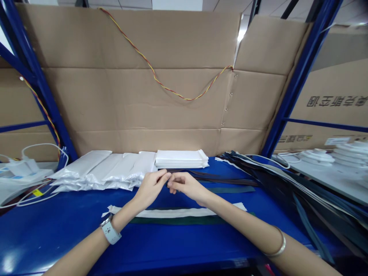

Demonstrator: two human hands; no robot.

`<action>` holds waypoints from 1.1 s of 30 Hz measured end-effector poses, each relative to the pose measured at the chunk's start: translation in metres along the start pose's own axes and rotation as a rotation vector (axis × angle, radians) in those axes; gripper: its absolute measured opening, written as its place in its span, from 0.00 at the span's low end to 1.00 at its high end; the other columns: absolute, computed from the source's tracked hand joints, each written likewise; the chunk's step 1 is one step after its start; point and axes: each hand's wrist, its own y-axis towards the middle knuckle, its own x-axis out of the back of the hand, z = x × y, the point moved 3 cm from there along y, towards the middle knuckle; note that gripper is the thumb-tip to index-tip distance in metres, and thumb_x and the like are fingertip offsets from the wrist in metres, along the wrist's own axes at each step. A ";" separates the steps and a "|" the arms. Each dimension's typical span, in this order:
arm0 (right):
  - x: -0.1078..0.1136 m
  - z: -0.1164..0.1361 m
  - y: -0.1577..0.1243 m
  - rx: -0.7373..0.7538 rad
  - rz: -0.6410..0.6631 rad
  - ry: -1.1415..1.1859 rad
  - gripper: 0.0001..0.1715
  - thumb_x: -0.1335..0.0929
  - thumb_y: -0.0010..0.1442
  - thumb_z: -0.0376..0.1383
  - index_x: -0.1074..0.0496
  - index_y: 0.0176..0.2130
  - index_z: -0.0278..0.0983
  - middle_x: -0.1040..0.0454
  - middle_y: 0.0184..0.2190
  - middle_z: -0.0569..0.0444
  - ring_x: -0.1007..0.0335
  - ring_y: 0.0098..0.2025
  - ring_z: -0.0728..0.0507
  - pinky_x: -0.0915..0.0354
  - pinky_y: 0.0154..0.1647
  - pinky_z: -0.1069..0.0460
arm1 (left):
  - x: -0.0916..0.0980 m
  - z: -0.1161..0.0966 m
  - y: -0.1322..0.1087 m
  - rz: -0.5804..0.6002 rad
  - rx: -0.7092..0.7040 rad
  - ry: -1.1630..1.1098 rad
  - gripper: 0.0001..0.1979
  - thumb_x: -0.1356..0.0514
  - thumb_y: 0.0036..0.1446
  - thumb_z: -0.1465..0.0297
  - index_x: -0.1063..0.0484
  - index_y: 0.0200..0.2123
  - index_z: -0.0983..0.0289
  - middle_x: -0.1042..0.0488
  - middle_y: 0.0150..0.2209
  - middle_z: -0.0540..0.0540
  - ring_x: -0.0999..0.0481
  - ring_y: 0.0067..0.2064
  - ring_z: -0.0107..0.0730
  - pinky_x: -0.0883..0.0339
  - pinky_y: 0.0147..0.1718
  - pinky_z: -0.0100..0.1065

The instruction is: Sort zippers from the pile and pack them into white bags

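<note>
My left hand (151, 188) and my right hand (188, 186) meet at the fingertips above the middle of the blue tabletop. The left thumb and fingers are pinched together; the right fingers curl inward. Whatever they hold, if anything, is too small or hidden to make out. Below my wrists lies a white zipper-like strip (178, 213), with a dark green strip (178, 220) along its near side. Dark brown strips (227, 180) stretch to the right behind my right hand. A blue-grey strip (232, 189) lies just nearer than those.
White plastic packets (97, 170) are piled at the back left, beside stacked white packs (181, 159). A heap of dark strips (276, 184) spreads along the right side. Cardboard (143, 99) walls the back between blue posts (299, 76). White cables and a power strip (25, 172) sit far left.
</note>
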 end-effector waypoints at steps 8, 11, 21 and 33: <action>0.014 0.017 0.005 0.118 -0.020 -0.420 0.08 0.36 0.58 0.35 0.34 0.27 0.36 0.34 0.20 0.58 0.39 0.23 0.51 0.42 0.28 0.55 | 0.014 -0.001 0.007 -0.087 -0.083 0.150 0.20 0.50 0.61 0.62 0.47 0.19 0.64 0.49 0.17 0.45 0.47 0.22 0.23 0.53 0.24 0.28; 0.013 0.017 0.006 0.108 -0.026 -0.438 0.09 0.37 0.58 0.36 0.35 0.27 0.36 0.36 0.19 0.59 0.42 0.22 0.52 0.44 0.26 0.56 | 0.016 -0.002 0.007 -0.092 -0.093 0.146 0.20 0.50 0.61 0.63 0.46 0.19 0.64 0.50 0.17 0.45 0.48 0.22 0.23 0.53 0.23 0.28; 0.009 0.037 0.000 0.157 -0.005 -0.356 0.09 0.37 0.59 0.37 0.35 0.29 0.36 0.42 0.19 0.61 0.51 0.22 0.52 0.49 0.26 0.56 | 0.029 -0.024 0.000 -0.250 -0.209 0.184 0.19 0.47 0.60 0.67 0.44 0.18 0.64 0.48 0.16 0.45 0.45 0.20 0.22 0.51 0.22 0.27; 0.011 0.039 -0.004 0.195 -0.049 -0.422 0.09 0.38 0.59 0.37 0.36 0.29 0.37 0.45 0.18 0.61 0.53 0.22 0.52 0.50 0.26 0.55 | 0.020 -0.030 -0.005 -0.333 -0.309 0.312 0.17 0.48 0.61 0.69 0.41 0.19 0.64 0.46 0.17 0.45 0.45 0.19 0.22 0.50 0.22 0.28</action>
